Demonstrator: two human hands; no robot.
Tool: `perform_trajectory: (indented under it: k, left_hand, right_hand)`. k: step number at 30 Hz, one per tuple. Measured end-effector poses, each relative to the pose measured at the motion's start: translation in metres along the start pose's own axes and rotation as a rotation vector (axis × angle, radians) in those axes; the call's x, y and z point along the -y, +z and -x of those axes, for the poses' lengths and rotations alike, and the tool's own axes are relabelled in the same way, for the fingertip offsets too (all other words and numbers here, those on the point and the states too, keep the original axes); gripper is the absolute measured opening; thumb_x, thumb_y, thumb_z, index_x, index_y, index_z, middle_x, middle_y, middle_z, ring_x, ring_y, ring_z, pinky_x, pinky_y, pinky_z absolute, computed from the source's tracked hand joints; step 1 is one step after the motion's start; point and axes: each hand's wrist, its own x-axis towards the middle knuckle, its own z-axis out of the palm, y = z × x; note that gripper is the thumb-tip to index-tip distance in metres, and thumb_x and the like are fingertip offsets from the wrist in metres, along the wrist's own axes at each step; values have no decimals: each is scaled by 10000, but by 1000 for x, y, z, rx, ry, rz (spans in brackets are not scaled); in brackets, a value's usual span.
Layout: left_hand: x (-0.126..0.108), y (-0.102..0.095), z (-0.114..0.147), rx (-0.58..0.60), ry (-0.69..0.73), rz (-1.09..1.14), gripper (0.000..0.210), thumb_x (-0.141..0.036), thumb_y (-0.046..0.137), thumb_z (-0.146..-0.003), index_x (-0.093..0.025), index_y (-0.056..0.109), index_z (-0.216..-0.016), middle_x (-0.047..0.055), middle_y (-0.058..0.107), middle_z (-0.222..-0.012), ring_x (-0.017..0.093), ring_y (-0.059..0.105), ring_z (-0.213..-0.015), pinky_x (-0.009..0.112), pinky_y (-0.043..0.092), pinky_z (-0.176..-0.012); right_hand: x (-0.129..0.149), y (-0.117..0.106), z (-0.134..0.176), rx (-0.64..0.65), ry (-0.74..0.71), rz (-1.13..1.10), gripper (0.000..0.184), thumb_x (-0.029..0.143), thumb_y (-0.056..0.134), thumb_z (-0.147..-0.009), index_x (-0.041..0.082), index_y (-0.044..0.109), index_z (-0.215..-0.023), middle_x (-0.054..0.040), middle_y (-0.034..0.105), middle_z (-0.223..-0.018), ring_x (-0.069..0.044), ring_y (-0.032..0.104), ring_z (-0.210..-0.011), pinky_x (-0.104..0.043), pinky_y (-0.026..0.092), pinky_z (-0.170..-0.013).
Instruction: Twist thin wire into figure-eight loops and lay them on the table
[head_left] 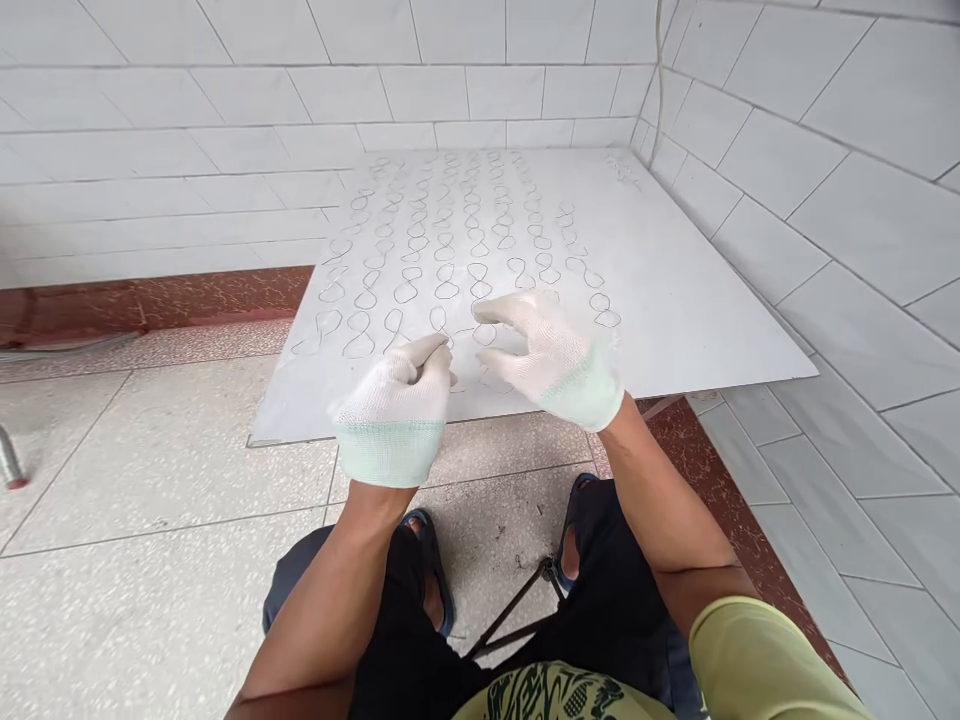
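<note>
from my end of the head camera, the white tiled wall was the largest thing i had, running along the back and meeting a second one on the right. below spread the pale speckled floor, with a red-brown band along the foot of the back wall. next came the white board, lying flat in front of the person, its far right corner close to where the walls met. under its near edge i saw dark trousers and, at the lower right, a yellow-green sleeve.

both hands wore white gloves with pale green cuffs. the right hand was over the near part of the board, thumb and fingers well parted, and i saw nothing in its grasp. the left hand was just beside it, at the near edge, thumb and fingertips pinched together; i could not tell whether it had hold of anything.

smaller were the blue sandals and a dark folding frame between the legs. thinnest of all were the figure-eight loops, lying in rough columns across the board's left and middle, some right beside the fingers.
</note>
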Motion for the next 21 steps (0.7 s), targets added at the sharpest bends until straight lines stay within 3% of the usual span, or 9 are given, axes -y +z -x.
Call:
perform_trajectory:
  k: [4,8,13,21]
  left_hand:
    - [-4,3,4,25,27,-62,358,-365,540,-1033,-286,883,-970,17,861,-901,235,834,-936,264,535,-660]
    - [-4,6,6,19,39,-91,349,-363,551,-1026,-294,877,-921,1,876,-969,224,822,-929,272,531,-675]
    - [-2,6,6,90,58,-60,366,-399,537,-1050,-311,876,-946,-10,840,-879,230,819,-910,268,524,-645]
    - [3,13,9,70,44,-68,351,-427,575,-1074,-311,907,-1091,30,872,-945,268,837,-946,300,560,-688]
  right_hand:
    - [2,12,-5,-18,-15,103,282,346,613,-1112,221,859,-1174,-108,823,-1270,-317,734,-1228,-491,544,-1123]
    - [1,12,-13,105,-46,174,410,340,522,-1154,217,853,-947,-92,828,-1062,-286,739,-1024,-454,534,-980]
    - [-2,10,-14,175,-122,241,401,289,489,-1158,197,856,-1026,-99,832,-1066,-294,731,-1041,-456,505,-971]
    - [-1,5,-14,238,-138,252,476,313,429,-1177,202,869,-1031,-118,829,-1056,-312,723,-1030,-498,502,-985]
